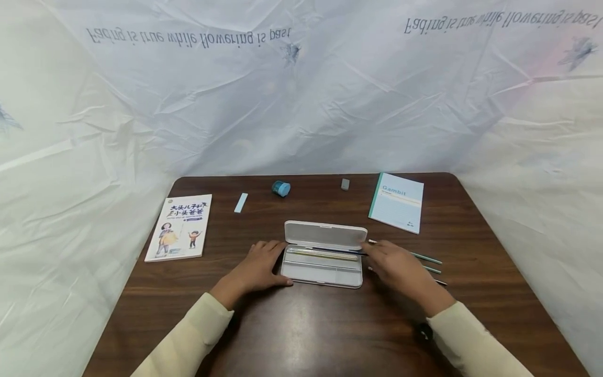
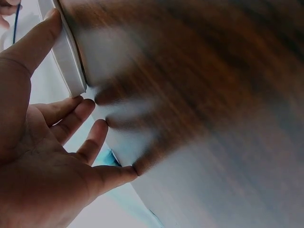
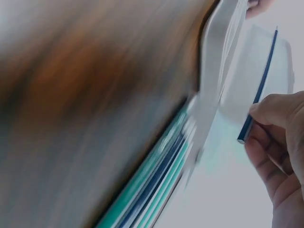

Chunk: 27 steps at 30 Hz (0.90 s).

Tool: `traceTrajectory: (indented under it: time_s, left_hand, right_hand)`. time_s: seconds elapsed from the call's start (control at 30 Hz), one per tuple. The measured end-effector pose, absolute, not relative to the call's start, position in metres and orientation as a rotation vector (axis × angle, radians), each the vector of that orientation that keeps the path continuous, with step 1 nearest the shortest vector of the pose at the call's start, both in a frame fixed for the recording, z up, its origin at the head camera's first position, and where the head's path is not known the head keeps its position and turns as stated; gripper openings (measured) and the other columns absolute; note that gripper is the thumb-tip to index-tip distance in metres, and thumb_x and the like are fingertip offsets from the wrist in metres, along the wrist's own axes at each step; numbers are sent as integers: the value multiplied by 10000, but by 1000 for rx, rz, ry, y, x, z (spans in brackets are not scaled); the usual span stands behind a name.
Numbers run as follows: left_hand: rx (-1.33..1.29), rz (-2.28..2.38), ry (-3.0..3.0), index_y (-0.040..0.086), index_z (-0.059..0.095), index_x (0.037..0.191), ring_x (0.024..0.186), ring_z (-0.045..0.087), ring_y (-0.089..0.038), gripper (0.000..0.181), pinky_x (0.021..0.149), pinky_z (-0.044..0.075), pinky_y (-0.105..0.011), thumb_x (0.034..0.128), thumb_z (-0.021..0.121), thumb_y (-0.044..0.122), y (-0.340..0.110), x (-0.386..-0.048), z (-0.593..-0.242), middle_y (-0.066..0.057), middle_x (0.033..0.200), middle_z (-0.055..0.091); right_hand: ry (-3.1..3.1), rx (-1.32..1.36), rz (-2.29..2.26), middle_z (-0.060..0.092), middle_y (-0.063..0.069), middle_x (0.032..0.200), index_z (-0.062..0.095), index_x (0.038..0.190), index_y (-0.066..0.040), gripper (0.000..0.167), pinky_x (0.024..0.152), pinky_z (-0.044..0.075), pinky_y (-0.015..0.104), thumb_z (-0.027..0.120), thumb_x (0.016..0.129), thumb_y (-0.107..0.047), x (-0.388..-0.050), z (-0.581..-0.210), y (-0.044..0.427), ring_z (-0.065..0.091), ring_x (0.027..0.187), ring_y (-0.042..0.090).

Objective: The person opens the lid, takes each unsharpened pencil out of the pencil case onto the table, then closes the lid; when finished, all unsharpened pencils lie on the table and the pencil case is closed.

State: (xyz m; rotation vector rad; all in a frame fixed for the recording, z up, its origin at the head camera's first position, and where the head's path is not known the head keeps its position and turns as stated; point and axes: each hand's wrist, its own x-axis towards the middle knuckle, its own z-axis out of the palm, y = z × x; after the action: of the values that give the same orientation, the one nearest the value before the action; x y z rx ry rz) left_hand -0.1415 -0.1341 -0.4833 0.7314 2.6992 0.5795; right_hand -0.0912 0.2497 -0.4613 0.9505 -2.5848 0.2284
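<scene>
A white pencil case (image 1: 325, 276) lies with its lid (image 1: 325, 234) raised at the back. Inside its rear compartment is a yellow pencil (image 1: 325, 255). My left hand (image 1: 259, 267) rests at the case's left end, its thumb against the front corner and its fingers spread beside the wall; the left wrist view shows the thumb touching the case's edge. Over the rear compartment, my right hand (image 1: 398, 267) pinches a dark blue pencil (image 3: 266, 80) near one end between thumb and fingers. Several pencils (image 1: 426, 258) lie on the table under and beyond the right hand, partly hidden by it.
Across the brown table (image 1: 297, 335) stand a picture book (image 1: 181, 228) at left, a light blue strip (image 1: 241, 202), a blue pencil sharpener (image 1: 281, 188), a grey eraser (image 1: 345, 184) and a notebook (image 1: 398, 203) at back right. White sheeting (image 1: 301, 104) hangs behind.
</scene>
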Motion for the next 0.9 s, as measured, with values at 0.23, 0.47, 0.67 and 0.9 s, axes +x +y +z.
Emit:
traceTrajectory:
  time_s: [0.23, 0.47, 0.67, 0.9]
  left_hand:
    - [731, 586, 2698, 76, 486, 1670, 1556, 442, -516, 975, 1280, 312, -782, 921, 911, 535, -137, -141, -482, -187, 1678, 530]
    - [719, 588, 2697, 82, 486, 1670, 1559, 439, -518, 968, 1273, 306, -800, 924, 910, 530, -138, -140, -481, -184, 1683, 525]
    - [719, 587, 2697, 79, 487, 1667, 1556, 441, -521, 970, 1268, 310, -805, 922, 911, 532, -137, -140, -481, -185, 1680, 528]
    - [728, 595, 2696, 78, 486, 1669, 1559, 439, -516, 975, 1275, 306, -796, 918, 916, 528, -135, -141, -483, -182, 1678, 530]
  right_hand:
    - [-2591, 820, 206, 823, 93, 1051, 728, 1421, 14, 721, 715, 662, 401, 982, 747, 47, -65, -457, 310, 768, 913, 217]
    - [-2643, 701, 150, 775, 101, 997, 733, 1412, 18, 699, 641, 626, 414, 972, 756, 39, -48, -466, 352, 744, 826, 248]
    - [-2730, 623, 175, 736, 105, 922, 736, 1390, 35, 630, 591, 590, 420, 938, 793, 31, -45, -477, 364, 710, 744, 236]
    - [-2818, 543, 192, 744, 119, 939, 733, 1390, 47, 542, 638, 618, 458, 897, 876, -1, -43, -484, 368, 744, 794, 274]
